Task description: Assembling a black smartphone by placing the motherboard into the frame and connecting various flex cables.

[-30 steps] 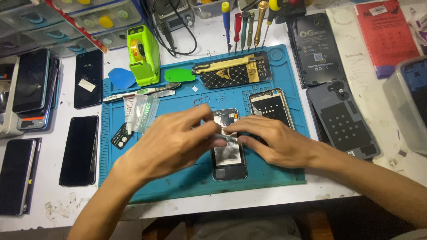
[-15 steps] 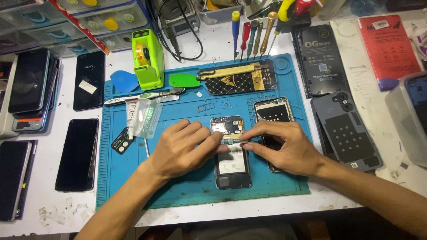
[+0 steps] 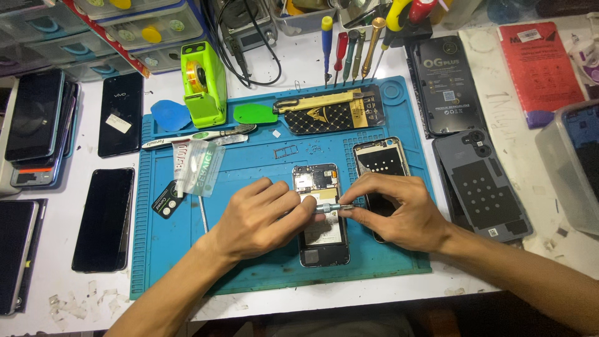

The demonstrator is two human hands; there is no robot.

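The opened phone (image 3: pixel 322 218) lies on the blue mat (image 3: pixel 262 268), nearer the front edge than a second ago; both hands have followed it. The left hand (image 3: pixel 259 218) rests palm-down, fingers together pinching a small screwdriver (image 3: pixel 331 208). The right hand (image 3: pixel 399 215) grips its tip end, fingers closed.

The hands (image 3: pixel 331 215) hide the opened phone's (image 3: pixel 322 240) middle and most of the small tool (image 3: pixel 332 208).

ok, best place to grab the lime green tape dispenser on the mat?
Take the tape dispenser by its two flat side walls, from above. It stands upright at the blue mat's back left corner with open table to its left; cables crowd its right.
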